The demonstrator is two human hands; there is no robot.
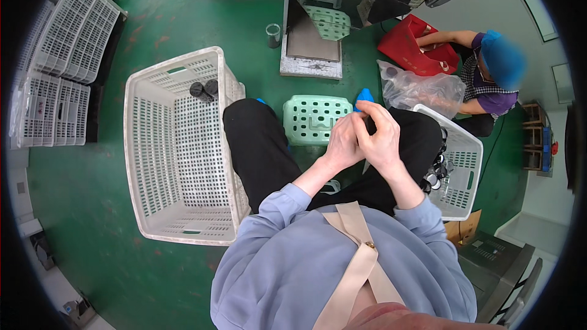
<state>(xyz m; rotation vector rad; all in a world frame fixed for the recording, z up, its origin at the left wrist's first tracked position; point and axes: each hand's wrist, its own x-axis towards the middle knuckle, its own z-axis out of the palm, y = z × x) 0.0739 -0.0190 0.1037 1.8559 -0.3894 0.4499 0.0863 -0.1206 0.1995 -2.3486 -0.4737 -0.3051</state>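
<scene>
My left hand (344,143) and my right hand (381,140) meet above my lap, fingers bent and pressed together. Whatever lies between them, if anything, is hidden by the fingers. Just beyond them is a mint-green plastic stool (304,117) with square holes. To my left stands a large white slatted crate (147,165) with a few dark cylindrical containers (203,90) at its far end. A second white crate (463,174), by my right leg, has several small jars with black lids (435,174) in it, partly covered by my knee.
Ahead stands a machine (348,0) over a metal platform (312,68); a clear cup (273,36) is beside it. At right a co-worker in a blue cap (502,61) reaches into a red bag (408,43), near a clear plastic bag (422,88). Stacked crates (76,30) line the left.
</scene>
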